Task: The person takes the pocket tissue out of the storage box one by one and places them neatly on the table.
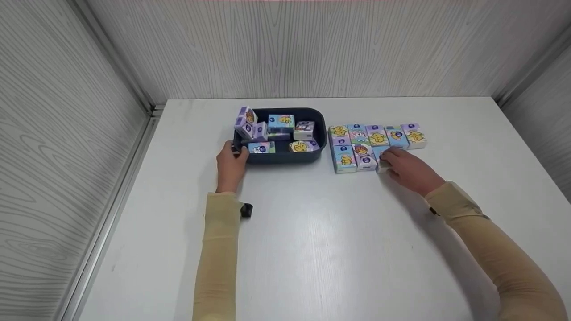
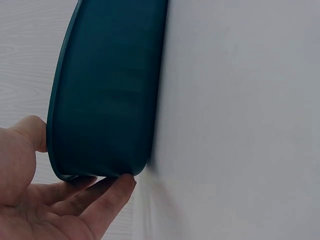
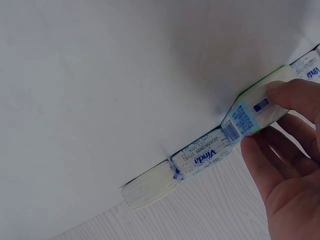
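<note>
My left hand (image 1: 232,167) grips the near left corner of a dark blue-green plastic bin (image 1: 283,158). In the left wrist view the thumb lies at the rim and the fingers touch the end wall (image 2: 105,100). Several small tissue packs with cartoon prints lie jumbled inside, one purple pack (image 1: 245,122) leaning up over the left rim. Right of the bin, my right hand (image 1: 410,169) pinches a blue tissue pack (image 3: 250,107) between thumb and fingers, at the right end of the near row. Its fingers partly cover that pack in the head view.
Beside the held pack, the near row has a purple-white pack (image 1: 364,157) and a blue pack (image 1: 345,159). Behind runs a longer row of packs (image 1: 377,135). All stand on a white table (image 1: 303,249) with wood-grain panels (image 1: 285,49) at the back and sides.
</note>
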{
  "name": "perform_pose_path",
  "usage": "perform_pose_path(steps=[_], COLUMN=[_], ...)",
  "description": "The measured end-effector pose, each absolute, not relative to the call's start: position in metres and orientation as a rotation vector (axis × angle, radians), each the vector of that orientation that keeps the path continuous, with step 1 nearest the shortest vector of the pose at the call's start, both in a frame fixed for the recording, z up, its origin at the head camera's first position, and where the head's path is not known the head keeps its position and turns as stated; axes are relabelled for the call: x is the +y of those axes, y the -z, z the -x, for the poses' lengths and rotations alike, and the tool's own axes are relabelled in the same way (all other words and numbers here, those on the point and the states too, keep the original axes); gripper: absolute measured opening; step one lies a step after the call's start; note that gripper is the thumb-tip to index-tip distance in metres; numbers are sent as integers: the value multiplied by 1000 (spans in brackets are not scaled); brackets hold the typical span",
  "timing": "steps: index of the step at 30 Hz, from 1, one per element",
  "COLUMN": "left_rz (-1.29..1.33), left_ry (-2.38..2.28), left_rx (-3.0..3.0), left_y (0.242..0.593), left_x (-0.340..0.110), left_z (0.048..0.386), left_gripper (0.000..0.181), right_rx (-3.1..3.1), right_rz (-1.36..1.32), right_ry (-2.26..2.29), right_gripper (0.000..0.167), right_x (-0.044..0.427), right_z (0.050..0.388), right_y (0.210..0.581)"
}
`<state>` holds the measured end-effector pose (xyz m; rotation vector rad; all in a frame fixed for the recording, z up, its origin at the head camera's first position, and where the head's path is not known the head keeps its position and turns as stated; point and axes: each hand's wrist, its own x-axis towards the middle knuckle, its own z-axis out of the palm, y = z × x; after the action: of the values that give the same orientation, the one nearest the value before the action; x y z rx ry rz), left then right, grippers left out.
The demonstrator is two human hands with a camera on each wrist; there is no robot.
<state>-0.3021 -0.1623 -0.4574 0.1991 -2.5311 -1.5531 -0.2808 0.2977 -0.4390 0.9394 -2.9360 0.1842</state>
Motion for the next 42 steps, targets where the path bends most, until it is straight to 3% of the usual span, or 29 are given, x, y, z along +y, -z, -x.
perform_pose_path(steps=[15,27,42], left_rz=[-236,-272,-231], left_ry=[1546,1531,1564], left_rx=[-2566,-2602,-2541], left_y=[455,455,459], left_x=[-160,-161,-163], left_z=[302,303,305], left_gripper=[43,45,38], right_rx=[-3107,-2999,-3010], right_rz=[-900,-916,-1008], right_ry=[-145,-225,-278], right_gripper=[30,38,40], right_x=[273,213,133], right_z=[293,321,360], right_y=[400,363,371])
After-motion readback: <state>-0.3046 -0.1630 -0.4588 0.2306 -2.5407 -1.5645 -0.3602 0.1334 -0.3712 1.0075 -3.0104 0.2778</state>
